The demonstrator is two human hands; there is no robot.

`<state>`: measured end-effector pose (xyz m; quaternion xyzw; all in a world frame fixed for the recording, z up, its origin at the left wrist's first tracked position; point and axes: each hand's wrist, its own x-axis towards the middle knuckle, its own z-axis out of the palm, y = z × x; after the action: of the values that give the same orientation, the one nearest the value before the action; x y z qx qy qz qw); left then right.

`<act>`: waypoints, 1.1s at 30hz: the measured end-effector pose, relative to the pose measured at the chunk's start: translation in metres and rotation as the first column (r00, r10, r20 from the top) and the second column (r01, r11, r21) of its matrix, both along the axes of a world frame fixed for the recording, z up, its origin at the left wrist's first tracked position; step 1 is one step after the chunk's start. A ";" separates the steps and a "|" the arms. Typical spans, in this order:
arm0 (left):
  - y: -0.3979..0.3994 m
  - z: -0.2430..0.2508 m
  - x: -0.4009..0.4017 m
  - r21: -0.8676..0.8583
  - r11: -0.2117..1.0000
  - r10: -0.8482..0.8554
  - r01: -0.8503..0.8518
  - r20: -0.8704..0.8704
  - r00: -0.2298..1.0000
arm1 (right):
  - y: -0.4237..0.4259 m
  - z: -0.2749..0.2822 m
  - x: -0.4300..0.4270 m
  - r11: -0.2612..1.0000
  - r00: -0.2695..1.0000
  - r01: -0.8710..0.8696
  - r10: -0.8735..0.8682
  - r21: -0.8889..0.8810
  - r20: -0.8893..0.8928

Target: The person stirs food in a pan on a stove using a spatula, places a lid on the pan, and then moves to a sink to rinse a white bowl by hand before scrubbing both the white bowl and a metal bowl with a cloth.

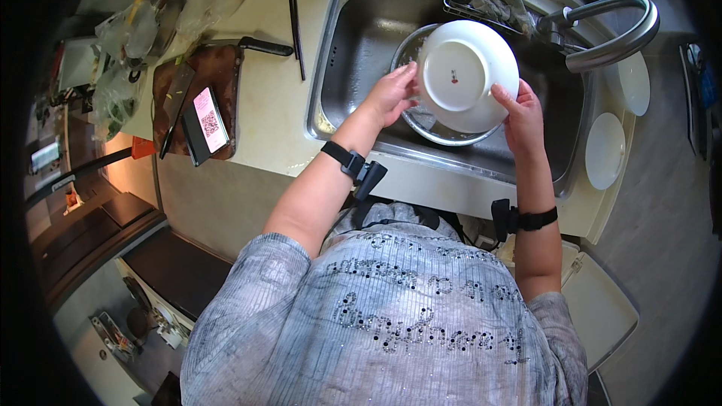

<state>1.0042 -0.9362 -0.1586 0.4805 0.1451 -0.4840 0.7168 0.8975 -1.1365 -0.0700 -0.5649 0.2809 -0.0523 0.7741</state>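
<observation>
A white ceramic plate (496, 51) is held tilted over the sink, its underside with a foot ring and a small printed mark turned up towards me. My right hand (523, 115) grips the right rim, thumb across the underside. At the left rim is my left hand (395, 93), its fingertips on the edge and partly blurred. Beneath the plate, a round metal basin (434, 136) stands in the stainless-steel sink (361, 28). A pale cloth or scrap (423, 117) shows inside the basin; the plate hides most of its contents.
A curved faucet (615, 5) rises at the right, near a wire rack (479, 8) with cloths. White dishes (605, 151) stand along the right counter edge. Leftward lie dark chopsticks (295, 28), a cutting board (225, 73) with a knife (177, 101) and phone (210, 121), and plastic bags (135, 28).
</observation>
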 end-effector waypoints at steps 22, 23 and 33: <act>0.014 0.016 0.003 0.641 0.765 -0.585 0.064 0.650 0.485 | -0.096 0.038 -0.137 -0.311 0.938 -0.222 -0.327 -0.924 -0.115; 0.013 0.020 0.003 0.669 0.737 -0.612 0.091 0.605 0.509 | -0.106 0.034 -0.141 -0.248 0.864 -0.327 -0.469 -0.912 -0.182; 0.017 0.039 -0.003 0.812 0.572 -0.811 0.116 0.540 0.222 | -0.163 -0.019 -0.161 -0.115 0.718 -0.465 -0.628 -0.878 -0.299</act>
<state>1.0014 -0.9193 -0.1199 0.8802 -0.2763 -0.2751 0.2707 0.7367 -1.2995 -0.0892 -0.8868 0.4432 -0.0866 -0.0978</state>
